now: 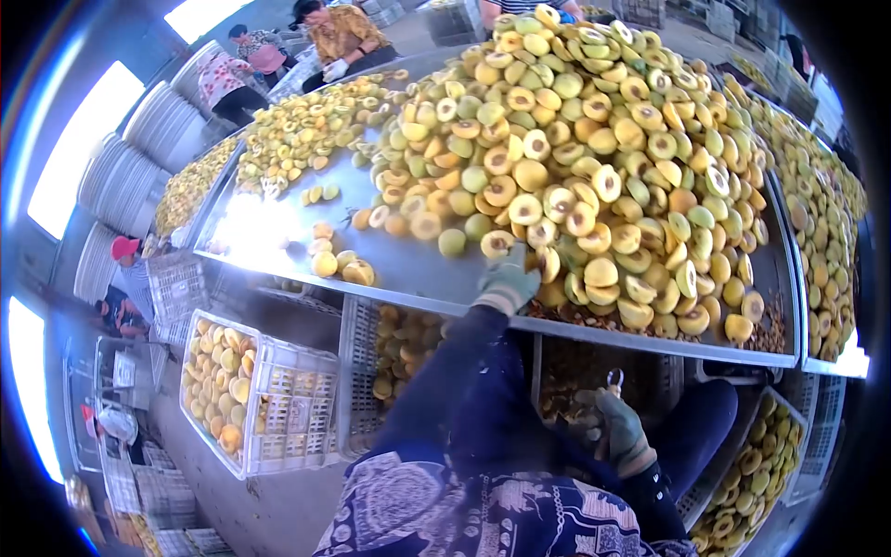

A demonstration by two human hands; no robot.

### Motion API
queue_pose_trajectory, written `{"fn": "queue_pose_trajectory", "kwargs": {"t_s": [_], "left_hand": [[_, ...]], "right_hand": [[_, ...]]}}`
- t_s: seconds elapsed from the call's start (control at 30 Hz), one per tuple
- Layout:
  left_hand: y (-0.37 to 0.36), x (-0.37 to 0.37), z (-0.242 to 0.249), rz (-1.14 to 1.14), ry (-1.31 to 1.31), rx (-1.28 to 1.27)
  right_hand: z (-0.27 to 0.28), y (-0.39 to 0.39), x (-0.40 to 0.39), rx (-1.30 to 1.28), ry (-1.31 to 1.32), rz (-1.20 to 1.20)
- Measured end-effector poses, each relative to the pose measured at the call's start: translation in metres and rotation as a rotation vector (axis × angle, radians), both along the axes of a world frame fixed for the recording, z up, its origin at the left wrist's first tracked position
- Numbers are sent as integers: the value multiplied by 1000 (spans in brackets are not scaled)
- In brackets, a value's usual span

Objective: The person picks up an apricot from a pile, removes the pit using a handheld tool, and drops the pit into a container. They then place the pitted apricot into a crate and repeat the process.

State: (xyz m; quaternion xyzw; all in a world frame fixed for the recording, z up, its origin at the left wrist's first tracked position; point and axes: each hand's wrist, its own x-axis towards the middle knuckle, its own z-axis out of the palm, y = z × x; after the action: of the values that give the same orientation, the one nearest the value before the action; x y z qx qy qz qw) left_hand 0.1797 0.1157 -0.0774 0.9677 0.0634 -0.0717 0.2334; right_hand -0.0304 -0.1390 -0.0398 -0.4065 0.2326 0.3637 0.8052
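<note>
A large heap of halved yellow-green fruit (pixel 557 139) lies on a metal table (pixel 408 269). My left hand (pixel 510 280), in a pale grey-green glove, reaches over the table's front edge and touches fruit at the bottom of the heap; its fingers are partly hidden against the pieces. Lower down, in front of my lap, my right hand (pixel 624 429), gloved too, is closed around a small tool with a metal ring-shaped end (pixel 614 379). Brown pits and scraps (pixel 594 325) lie along the table edge below the heap.
A white crate of fruit (pixel 221 390) stands on the floor at the left, another fruit crate (pixel 756 464) at the lower right. Under the table is a dark crate (pixel 566 371). Several people work beyond the table, one in a patterned yellow shirt (pixel 348 35). White tubs (pixel 121 186) are stacked at the left.
</note>
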Motion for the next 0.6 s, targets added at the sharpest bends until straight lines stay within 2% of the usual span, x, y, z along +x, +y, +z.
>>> {"fn": "queue_pose_trajectory", "kwargs": {"t_s": [0.1, 0.13, 0.2, 0.23, 0.33, 0.4, 0.47, 0.53, 0.57, 0.6], "left_hand": [[0, 13, 5, 14, 107, -97], [2, 12, 7, 68, 91, -74], [13, -7, 19, 48, 30, -259], [10, -23, 39, 123, -42, -324], [1, -62, 56, 183, -212, -871], [-13, -92, 68, 141, -238, -1104], [-26, -114, 52, 21, -303, -1177], [-45, -138, 68, 47, -21, -1562], [-55, -147, 69, 0, -64, -1675], [-64, -156, 80, 50, -38, -1722]], "right_hand": [[3, -3, -1, -68, -23, -25], [2, -1, -1, -65, -3, -38], [6, 6, 0, -68, -60, -6], [8, 11, 2, -49, -84, -2], [22, 26, 7, -99, -274, 48], [44, 38, 14, -49, -417, 84], [48, 54, 15, -140, -482, 20], [73, 59, 14, -232, -483, 60], [70, 58, 9, -236, -539, 36], [62, 58, 6, -237, -597, 22]]}}
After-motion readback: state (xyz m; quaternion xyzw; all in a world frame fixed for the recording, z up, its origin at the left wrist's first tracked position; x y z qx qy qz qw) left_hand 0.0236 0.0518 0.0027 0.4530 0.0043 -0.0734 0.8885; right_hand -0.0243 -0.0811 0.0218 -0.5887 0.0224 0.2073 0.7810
